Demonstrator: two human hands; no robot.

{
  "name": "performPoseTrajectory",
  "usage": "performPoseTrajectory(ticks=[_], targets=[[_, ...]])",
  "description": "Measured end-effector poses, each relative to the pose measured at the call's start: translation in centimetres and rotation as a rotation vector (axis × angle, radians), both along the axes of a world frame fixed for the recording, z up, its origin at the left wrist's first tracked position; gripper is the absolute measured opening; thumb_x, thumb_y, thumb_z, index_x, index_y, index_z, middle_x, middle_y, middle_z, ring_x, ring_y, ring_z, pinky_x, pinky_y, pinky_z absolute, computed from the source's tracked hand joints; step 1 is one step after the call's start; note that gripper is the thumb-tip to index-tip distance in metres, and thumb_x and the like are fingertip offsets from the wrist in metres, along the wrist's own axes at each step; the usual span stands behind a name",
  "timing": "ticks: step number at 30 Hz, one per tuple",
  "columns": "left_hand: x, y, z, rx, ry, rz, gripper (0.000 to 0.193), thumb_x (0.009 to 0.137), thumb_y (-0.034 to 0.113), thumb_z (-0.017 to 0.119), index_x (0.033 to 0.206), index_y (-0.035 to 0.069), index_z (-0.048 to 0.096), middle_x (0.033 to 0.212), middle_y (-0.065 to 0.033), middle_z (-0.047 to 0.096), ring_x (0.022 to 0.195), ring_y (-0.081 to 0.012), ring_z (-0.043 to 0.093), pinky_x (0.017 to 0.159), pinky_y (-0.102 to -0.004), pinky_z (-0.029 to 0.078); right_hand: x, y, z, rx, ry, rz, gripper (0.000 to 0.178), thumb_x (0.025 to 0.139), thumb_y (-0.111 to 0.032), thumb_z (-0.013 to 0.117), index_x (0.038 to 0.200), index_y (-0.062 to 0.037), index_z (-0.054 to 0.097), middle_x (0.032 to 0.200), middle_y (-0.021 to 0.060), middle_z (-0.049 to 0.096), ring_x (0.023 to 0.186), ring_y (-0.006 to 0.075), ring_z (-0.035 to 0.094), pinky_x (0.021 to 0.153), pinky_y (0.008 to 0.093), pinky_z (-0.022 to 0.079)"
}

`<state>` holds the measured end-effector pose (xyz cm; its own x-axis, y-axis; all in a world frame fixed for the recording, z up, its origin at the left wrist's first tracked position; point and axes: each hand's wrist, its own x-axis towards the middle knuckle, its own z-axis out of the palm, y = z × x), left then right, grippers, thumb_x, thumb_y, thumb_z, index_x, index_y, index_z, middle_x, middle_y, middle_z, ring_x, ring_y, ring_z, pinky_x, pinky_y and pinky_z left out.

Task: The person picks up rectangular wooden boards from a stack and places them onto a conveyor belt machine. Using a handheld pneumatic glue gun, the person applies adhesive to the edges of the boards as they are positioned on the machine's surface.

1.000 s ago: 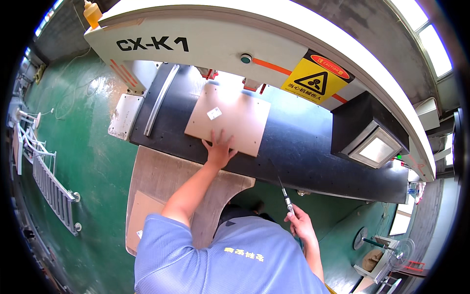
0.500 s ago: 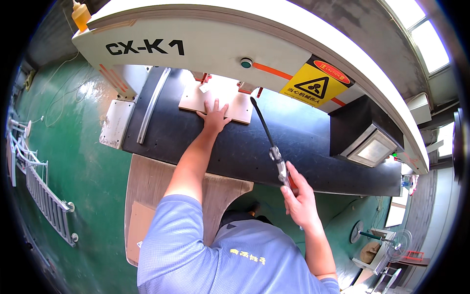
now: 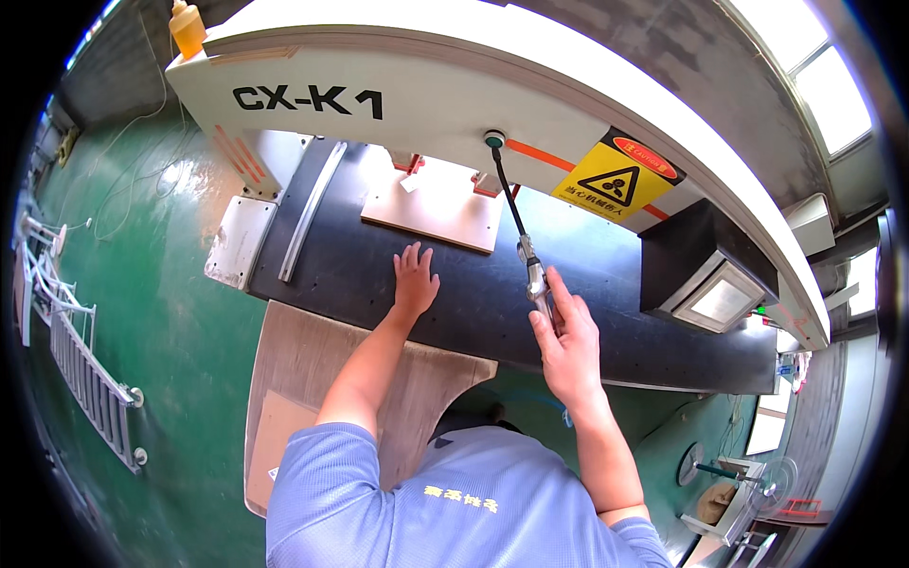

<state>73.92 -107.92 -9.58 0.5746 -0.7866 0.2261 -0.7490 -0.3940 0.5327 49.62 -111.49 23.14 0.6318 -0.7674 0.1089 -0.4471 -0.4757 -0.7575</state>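
Note:
An air blow gun [image 3: 531, 269] with a long black nozzle is gripped in my right hand [image 3: 570, 348]. Its nozzle reaches up to the round green button [image 3: 493, 139] on the white machine's front; whether it presses the button I cannot tell. My left hand [image 3: 415, 282] holds nothing, fingers apart, over the black machine table [image 3: 464, 303]. Just beyond those fingers a pale flat board [image 3: 434, 208] lies on the table, its far edge under the machine's beam. A small white piece [image 3: 408, 184] rests on the board near red clamp-like parts [image 3: 415, 164].
The white machine beam [image 3: 426, 90] arches across the far side. A black housing with a lit screen [image 3: 718, 298] hangs at right. On the left, a metal rail [image 3: 312, 213] crosses the table. A wooden board [image 3: 312, 369] juts out at the near side. An orange bottle [image 3: 187, 30] stands at upper left.
My left hand has come off the board and drawn back toward me. The blow gun's nozzle has risen from beside the board to the green button.

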Motion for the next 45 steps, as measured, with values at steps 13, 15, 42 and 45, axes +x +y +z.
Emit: performPoseTrajectory(ticks=[13,15,42,45], targets=[[0.4,-4.2,1.0,0.222,-0.07,-0.019,0.076,0.077,0.022,0.071,0.144,-0.002,0.043,0.156,-0.0274,0.031,0.148,-0.0417,0.026,0.12,-0.048,0.025,-12.2,3.0,-7.3,0.678,0.383,-0.146,0.05,0.092,-0.02,0.068,0.139,-0.0064,0.056,0.083,0.0086,0.065,0.059,0.0139,0.058,0.057,0.03,0.048],[0.8,-4.6,0.9,0.246,-0.118,-0.026,0.072,0.076,0.024,0.071,0.139,-0.003,0.047,0.152,-0.0285,0.037,0.145,-0.0415,0.031,0.117,-0.048,0.029,-14.3,2.9,-7.8,0.818,0.33,-0.211,0.045,0.095,-0.019,0.065,0.139,-0.0097,0.058,0.072,0.002,0.059,0.045,0.0076,0.05,0.041,0.0259,0.042],[8.6,-11.9,-2.2,0.569,-0.373,-0.453,0.052,0.087,0.04,0.066,0.122,0.002,0.066,0.102,-0.0216,0.071,0.097,-0.0399,0.068,0.085,-0.0512,0.053,-29.3,3.8,-0.7,0.995,0.007,0.198,0.038,0.096,-0.029,0.066,0.13,-0.0125,0.067,0.073,0.0047,0.061,0.041,0.0086,0.043,0.034,0.0246,0.034],[8.4,-12.6,-1.9,0.608,-0.382,-0.482,0.051,0.087,0.04,0.064,0.122,0.003,0.067,0.099,-0.021,0.072,0.095,-0.0394,0.069,0.083,-0.0503,0.053,-28.6,4.2,-1.7,0.912,-0.056,0.074,0.037,0.096,-0.03,0.066,0.129,-0.0123,0.067,0.071,0.0031,0.059,0.043,0.0078,0.044,0.035,0.025,0.035]])
